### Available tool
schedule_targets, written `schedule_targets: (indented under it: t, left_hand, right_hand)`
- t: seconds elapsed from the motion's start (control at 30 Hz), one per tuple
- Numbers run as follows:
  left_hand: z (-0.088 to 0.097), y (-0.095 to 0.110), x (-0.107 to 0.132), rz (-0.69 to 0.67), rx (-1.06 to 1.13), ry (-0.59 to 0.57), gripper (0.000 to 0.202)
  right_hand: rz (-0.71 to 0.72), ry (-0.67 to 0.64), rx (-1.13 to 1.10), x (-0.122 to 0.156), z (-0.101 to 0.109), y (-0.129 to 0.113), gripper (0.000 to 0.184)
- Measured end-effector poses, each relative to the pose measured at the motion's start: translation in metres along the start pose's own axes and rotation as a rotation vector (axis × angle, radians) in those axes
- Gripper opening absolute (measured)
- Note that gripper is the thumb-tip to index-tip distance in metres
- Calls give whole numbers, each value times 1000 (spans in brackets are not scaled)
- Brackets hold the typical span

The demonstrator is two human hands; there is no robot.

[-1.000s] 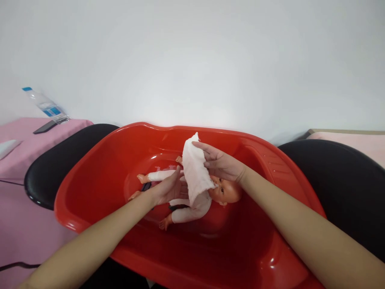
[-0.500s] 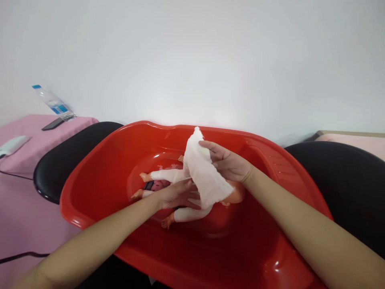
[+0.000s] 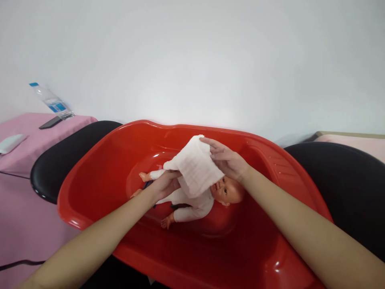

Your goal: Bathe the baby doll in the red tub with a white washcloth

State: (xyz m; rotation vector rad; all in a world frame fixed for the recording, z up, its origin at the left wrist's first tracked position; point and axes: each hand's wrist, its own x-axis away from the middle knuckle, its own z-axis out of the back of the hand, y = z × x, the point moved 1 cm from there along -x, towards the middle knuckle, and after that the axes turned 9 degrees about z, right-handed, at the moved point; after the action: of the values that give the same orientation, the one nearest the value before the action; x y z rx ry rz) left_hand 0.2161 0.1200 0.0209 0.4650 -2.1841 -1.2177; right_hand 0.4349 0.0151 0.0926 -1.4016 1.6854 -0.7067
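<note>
Since the earlier frames we have drawn the cloth [image 3: 195, 166] out of its hanging fold into a flat sheet at mid-frame, and it no longer covers the face of the doll [image 3: 198, 206]. Our left hand [image 3: 164, 184] pinches the cloth's lower left edge; our right hand [image 3: 227, 162] grips its upper right corner. The cloth hangs just over the doll's chest. The doll lies in the red tub [image 3: 90, 184], and a bottle [image 3: 51, 102] lies at upper left.

Bare tub [image 3: 258, 241] floor is seen right of the doll [image 3: 195, 206], with open air above. The doll's chest is screened by the cloth [image 3: 195, 166]; sideways entry is barred by the tub rim
</note>
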Motion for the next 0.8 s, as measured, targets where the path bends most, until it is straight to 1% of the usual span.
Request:
schedule_targets:
  t: [0.07,0.13,0.23,0.3,0.33,0.4,0.5,0.53,0.57,0.6,0.67,0.73,0.8]
  left_hand:
    - [-1,9,0,30,57,23,36]
    - [0,17,1,23,68,78,37]
    - [2,23,2,2,32,172,41]
    - [4,25,2,-50,-9,272,42]
    - [5,26,2,-90,-36,326,41]
    - [7,28,2,-172,-136,434,40]
    - [12,34,3,-326,-400,668,35]
    - [13,36,3,-385,-484,740,33]
    - [14,38,3,-436,-541,783,31]
    - [15,39,3,-468,-564,787,30]
    - [15,40,4,-465,-547,722,31]
    - [14,39,5,-418,-504,677,30]
    - [10,38,8,-368,-477,684,33]
  right_hand:
    - [33,90,104,-3,7,1,58]
    - [60,173,276,-6,14,2,62]
    - [80,285,668,-8,26,5,70]
    - [76,335,965,-8,32,6,72]
    - [68,340,1100,-8,33,7,70]
    - [28,309,1333,-8,34,7,61]
    - [-46,224,1541,-8,32,7,39]
    - [-64,211,1583,-8,30,7,31]
    - [-74,211,1615,-8,29,7,23]
    - [-76,222,1636,-8,28,6,16]
    - [-65,278,1625,-8,26,5,8]
    - [-52,331,1490,-8,24,4,13]
    - [-96,358,1255,-6,22,4,19]
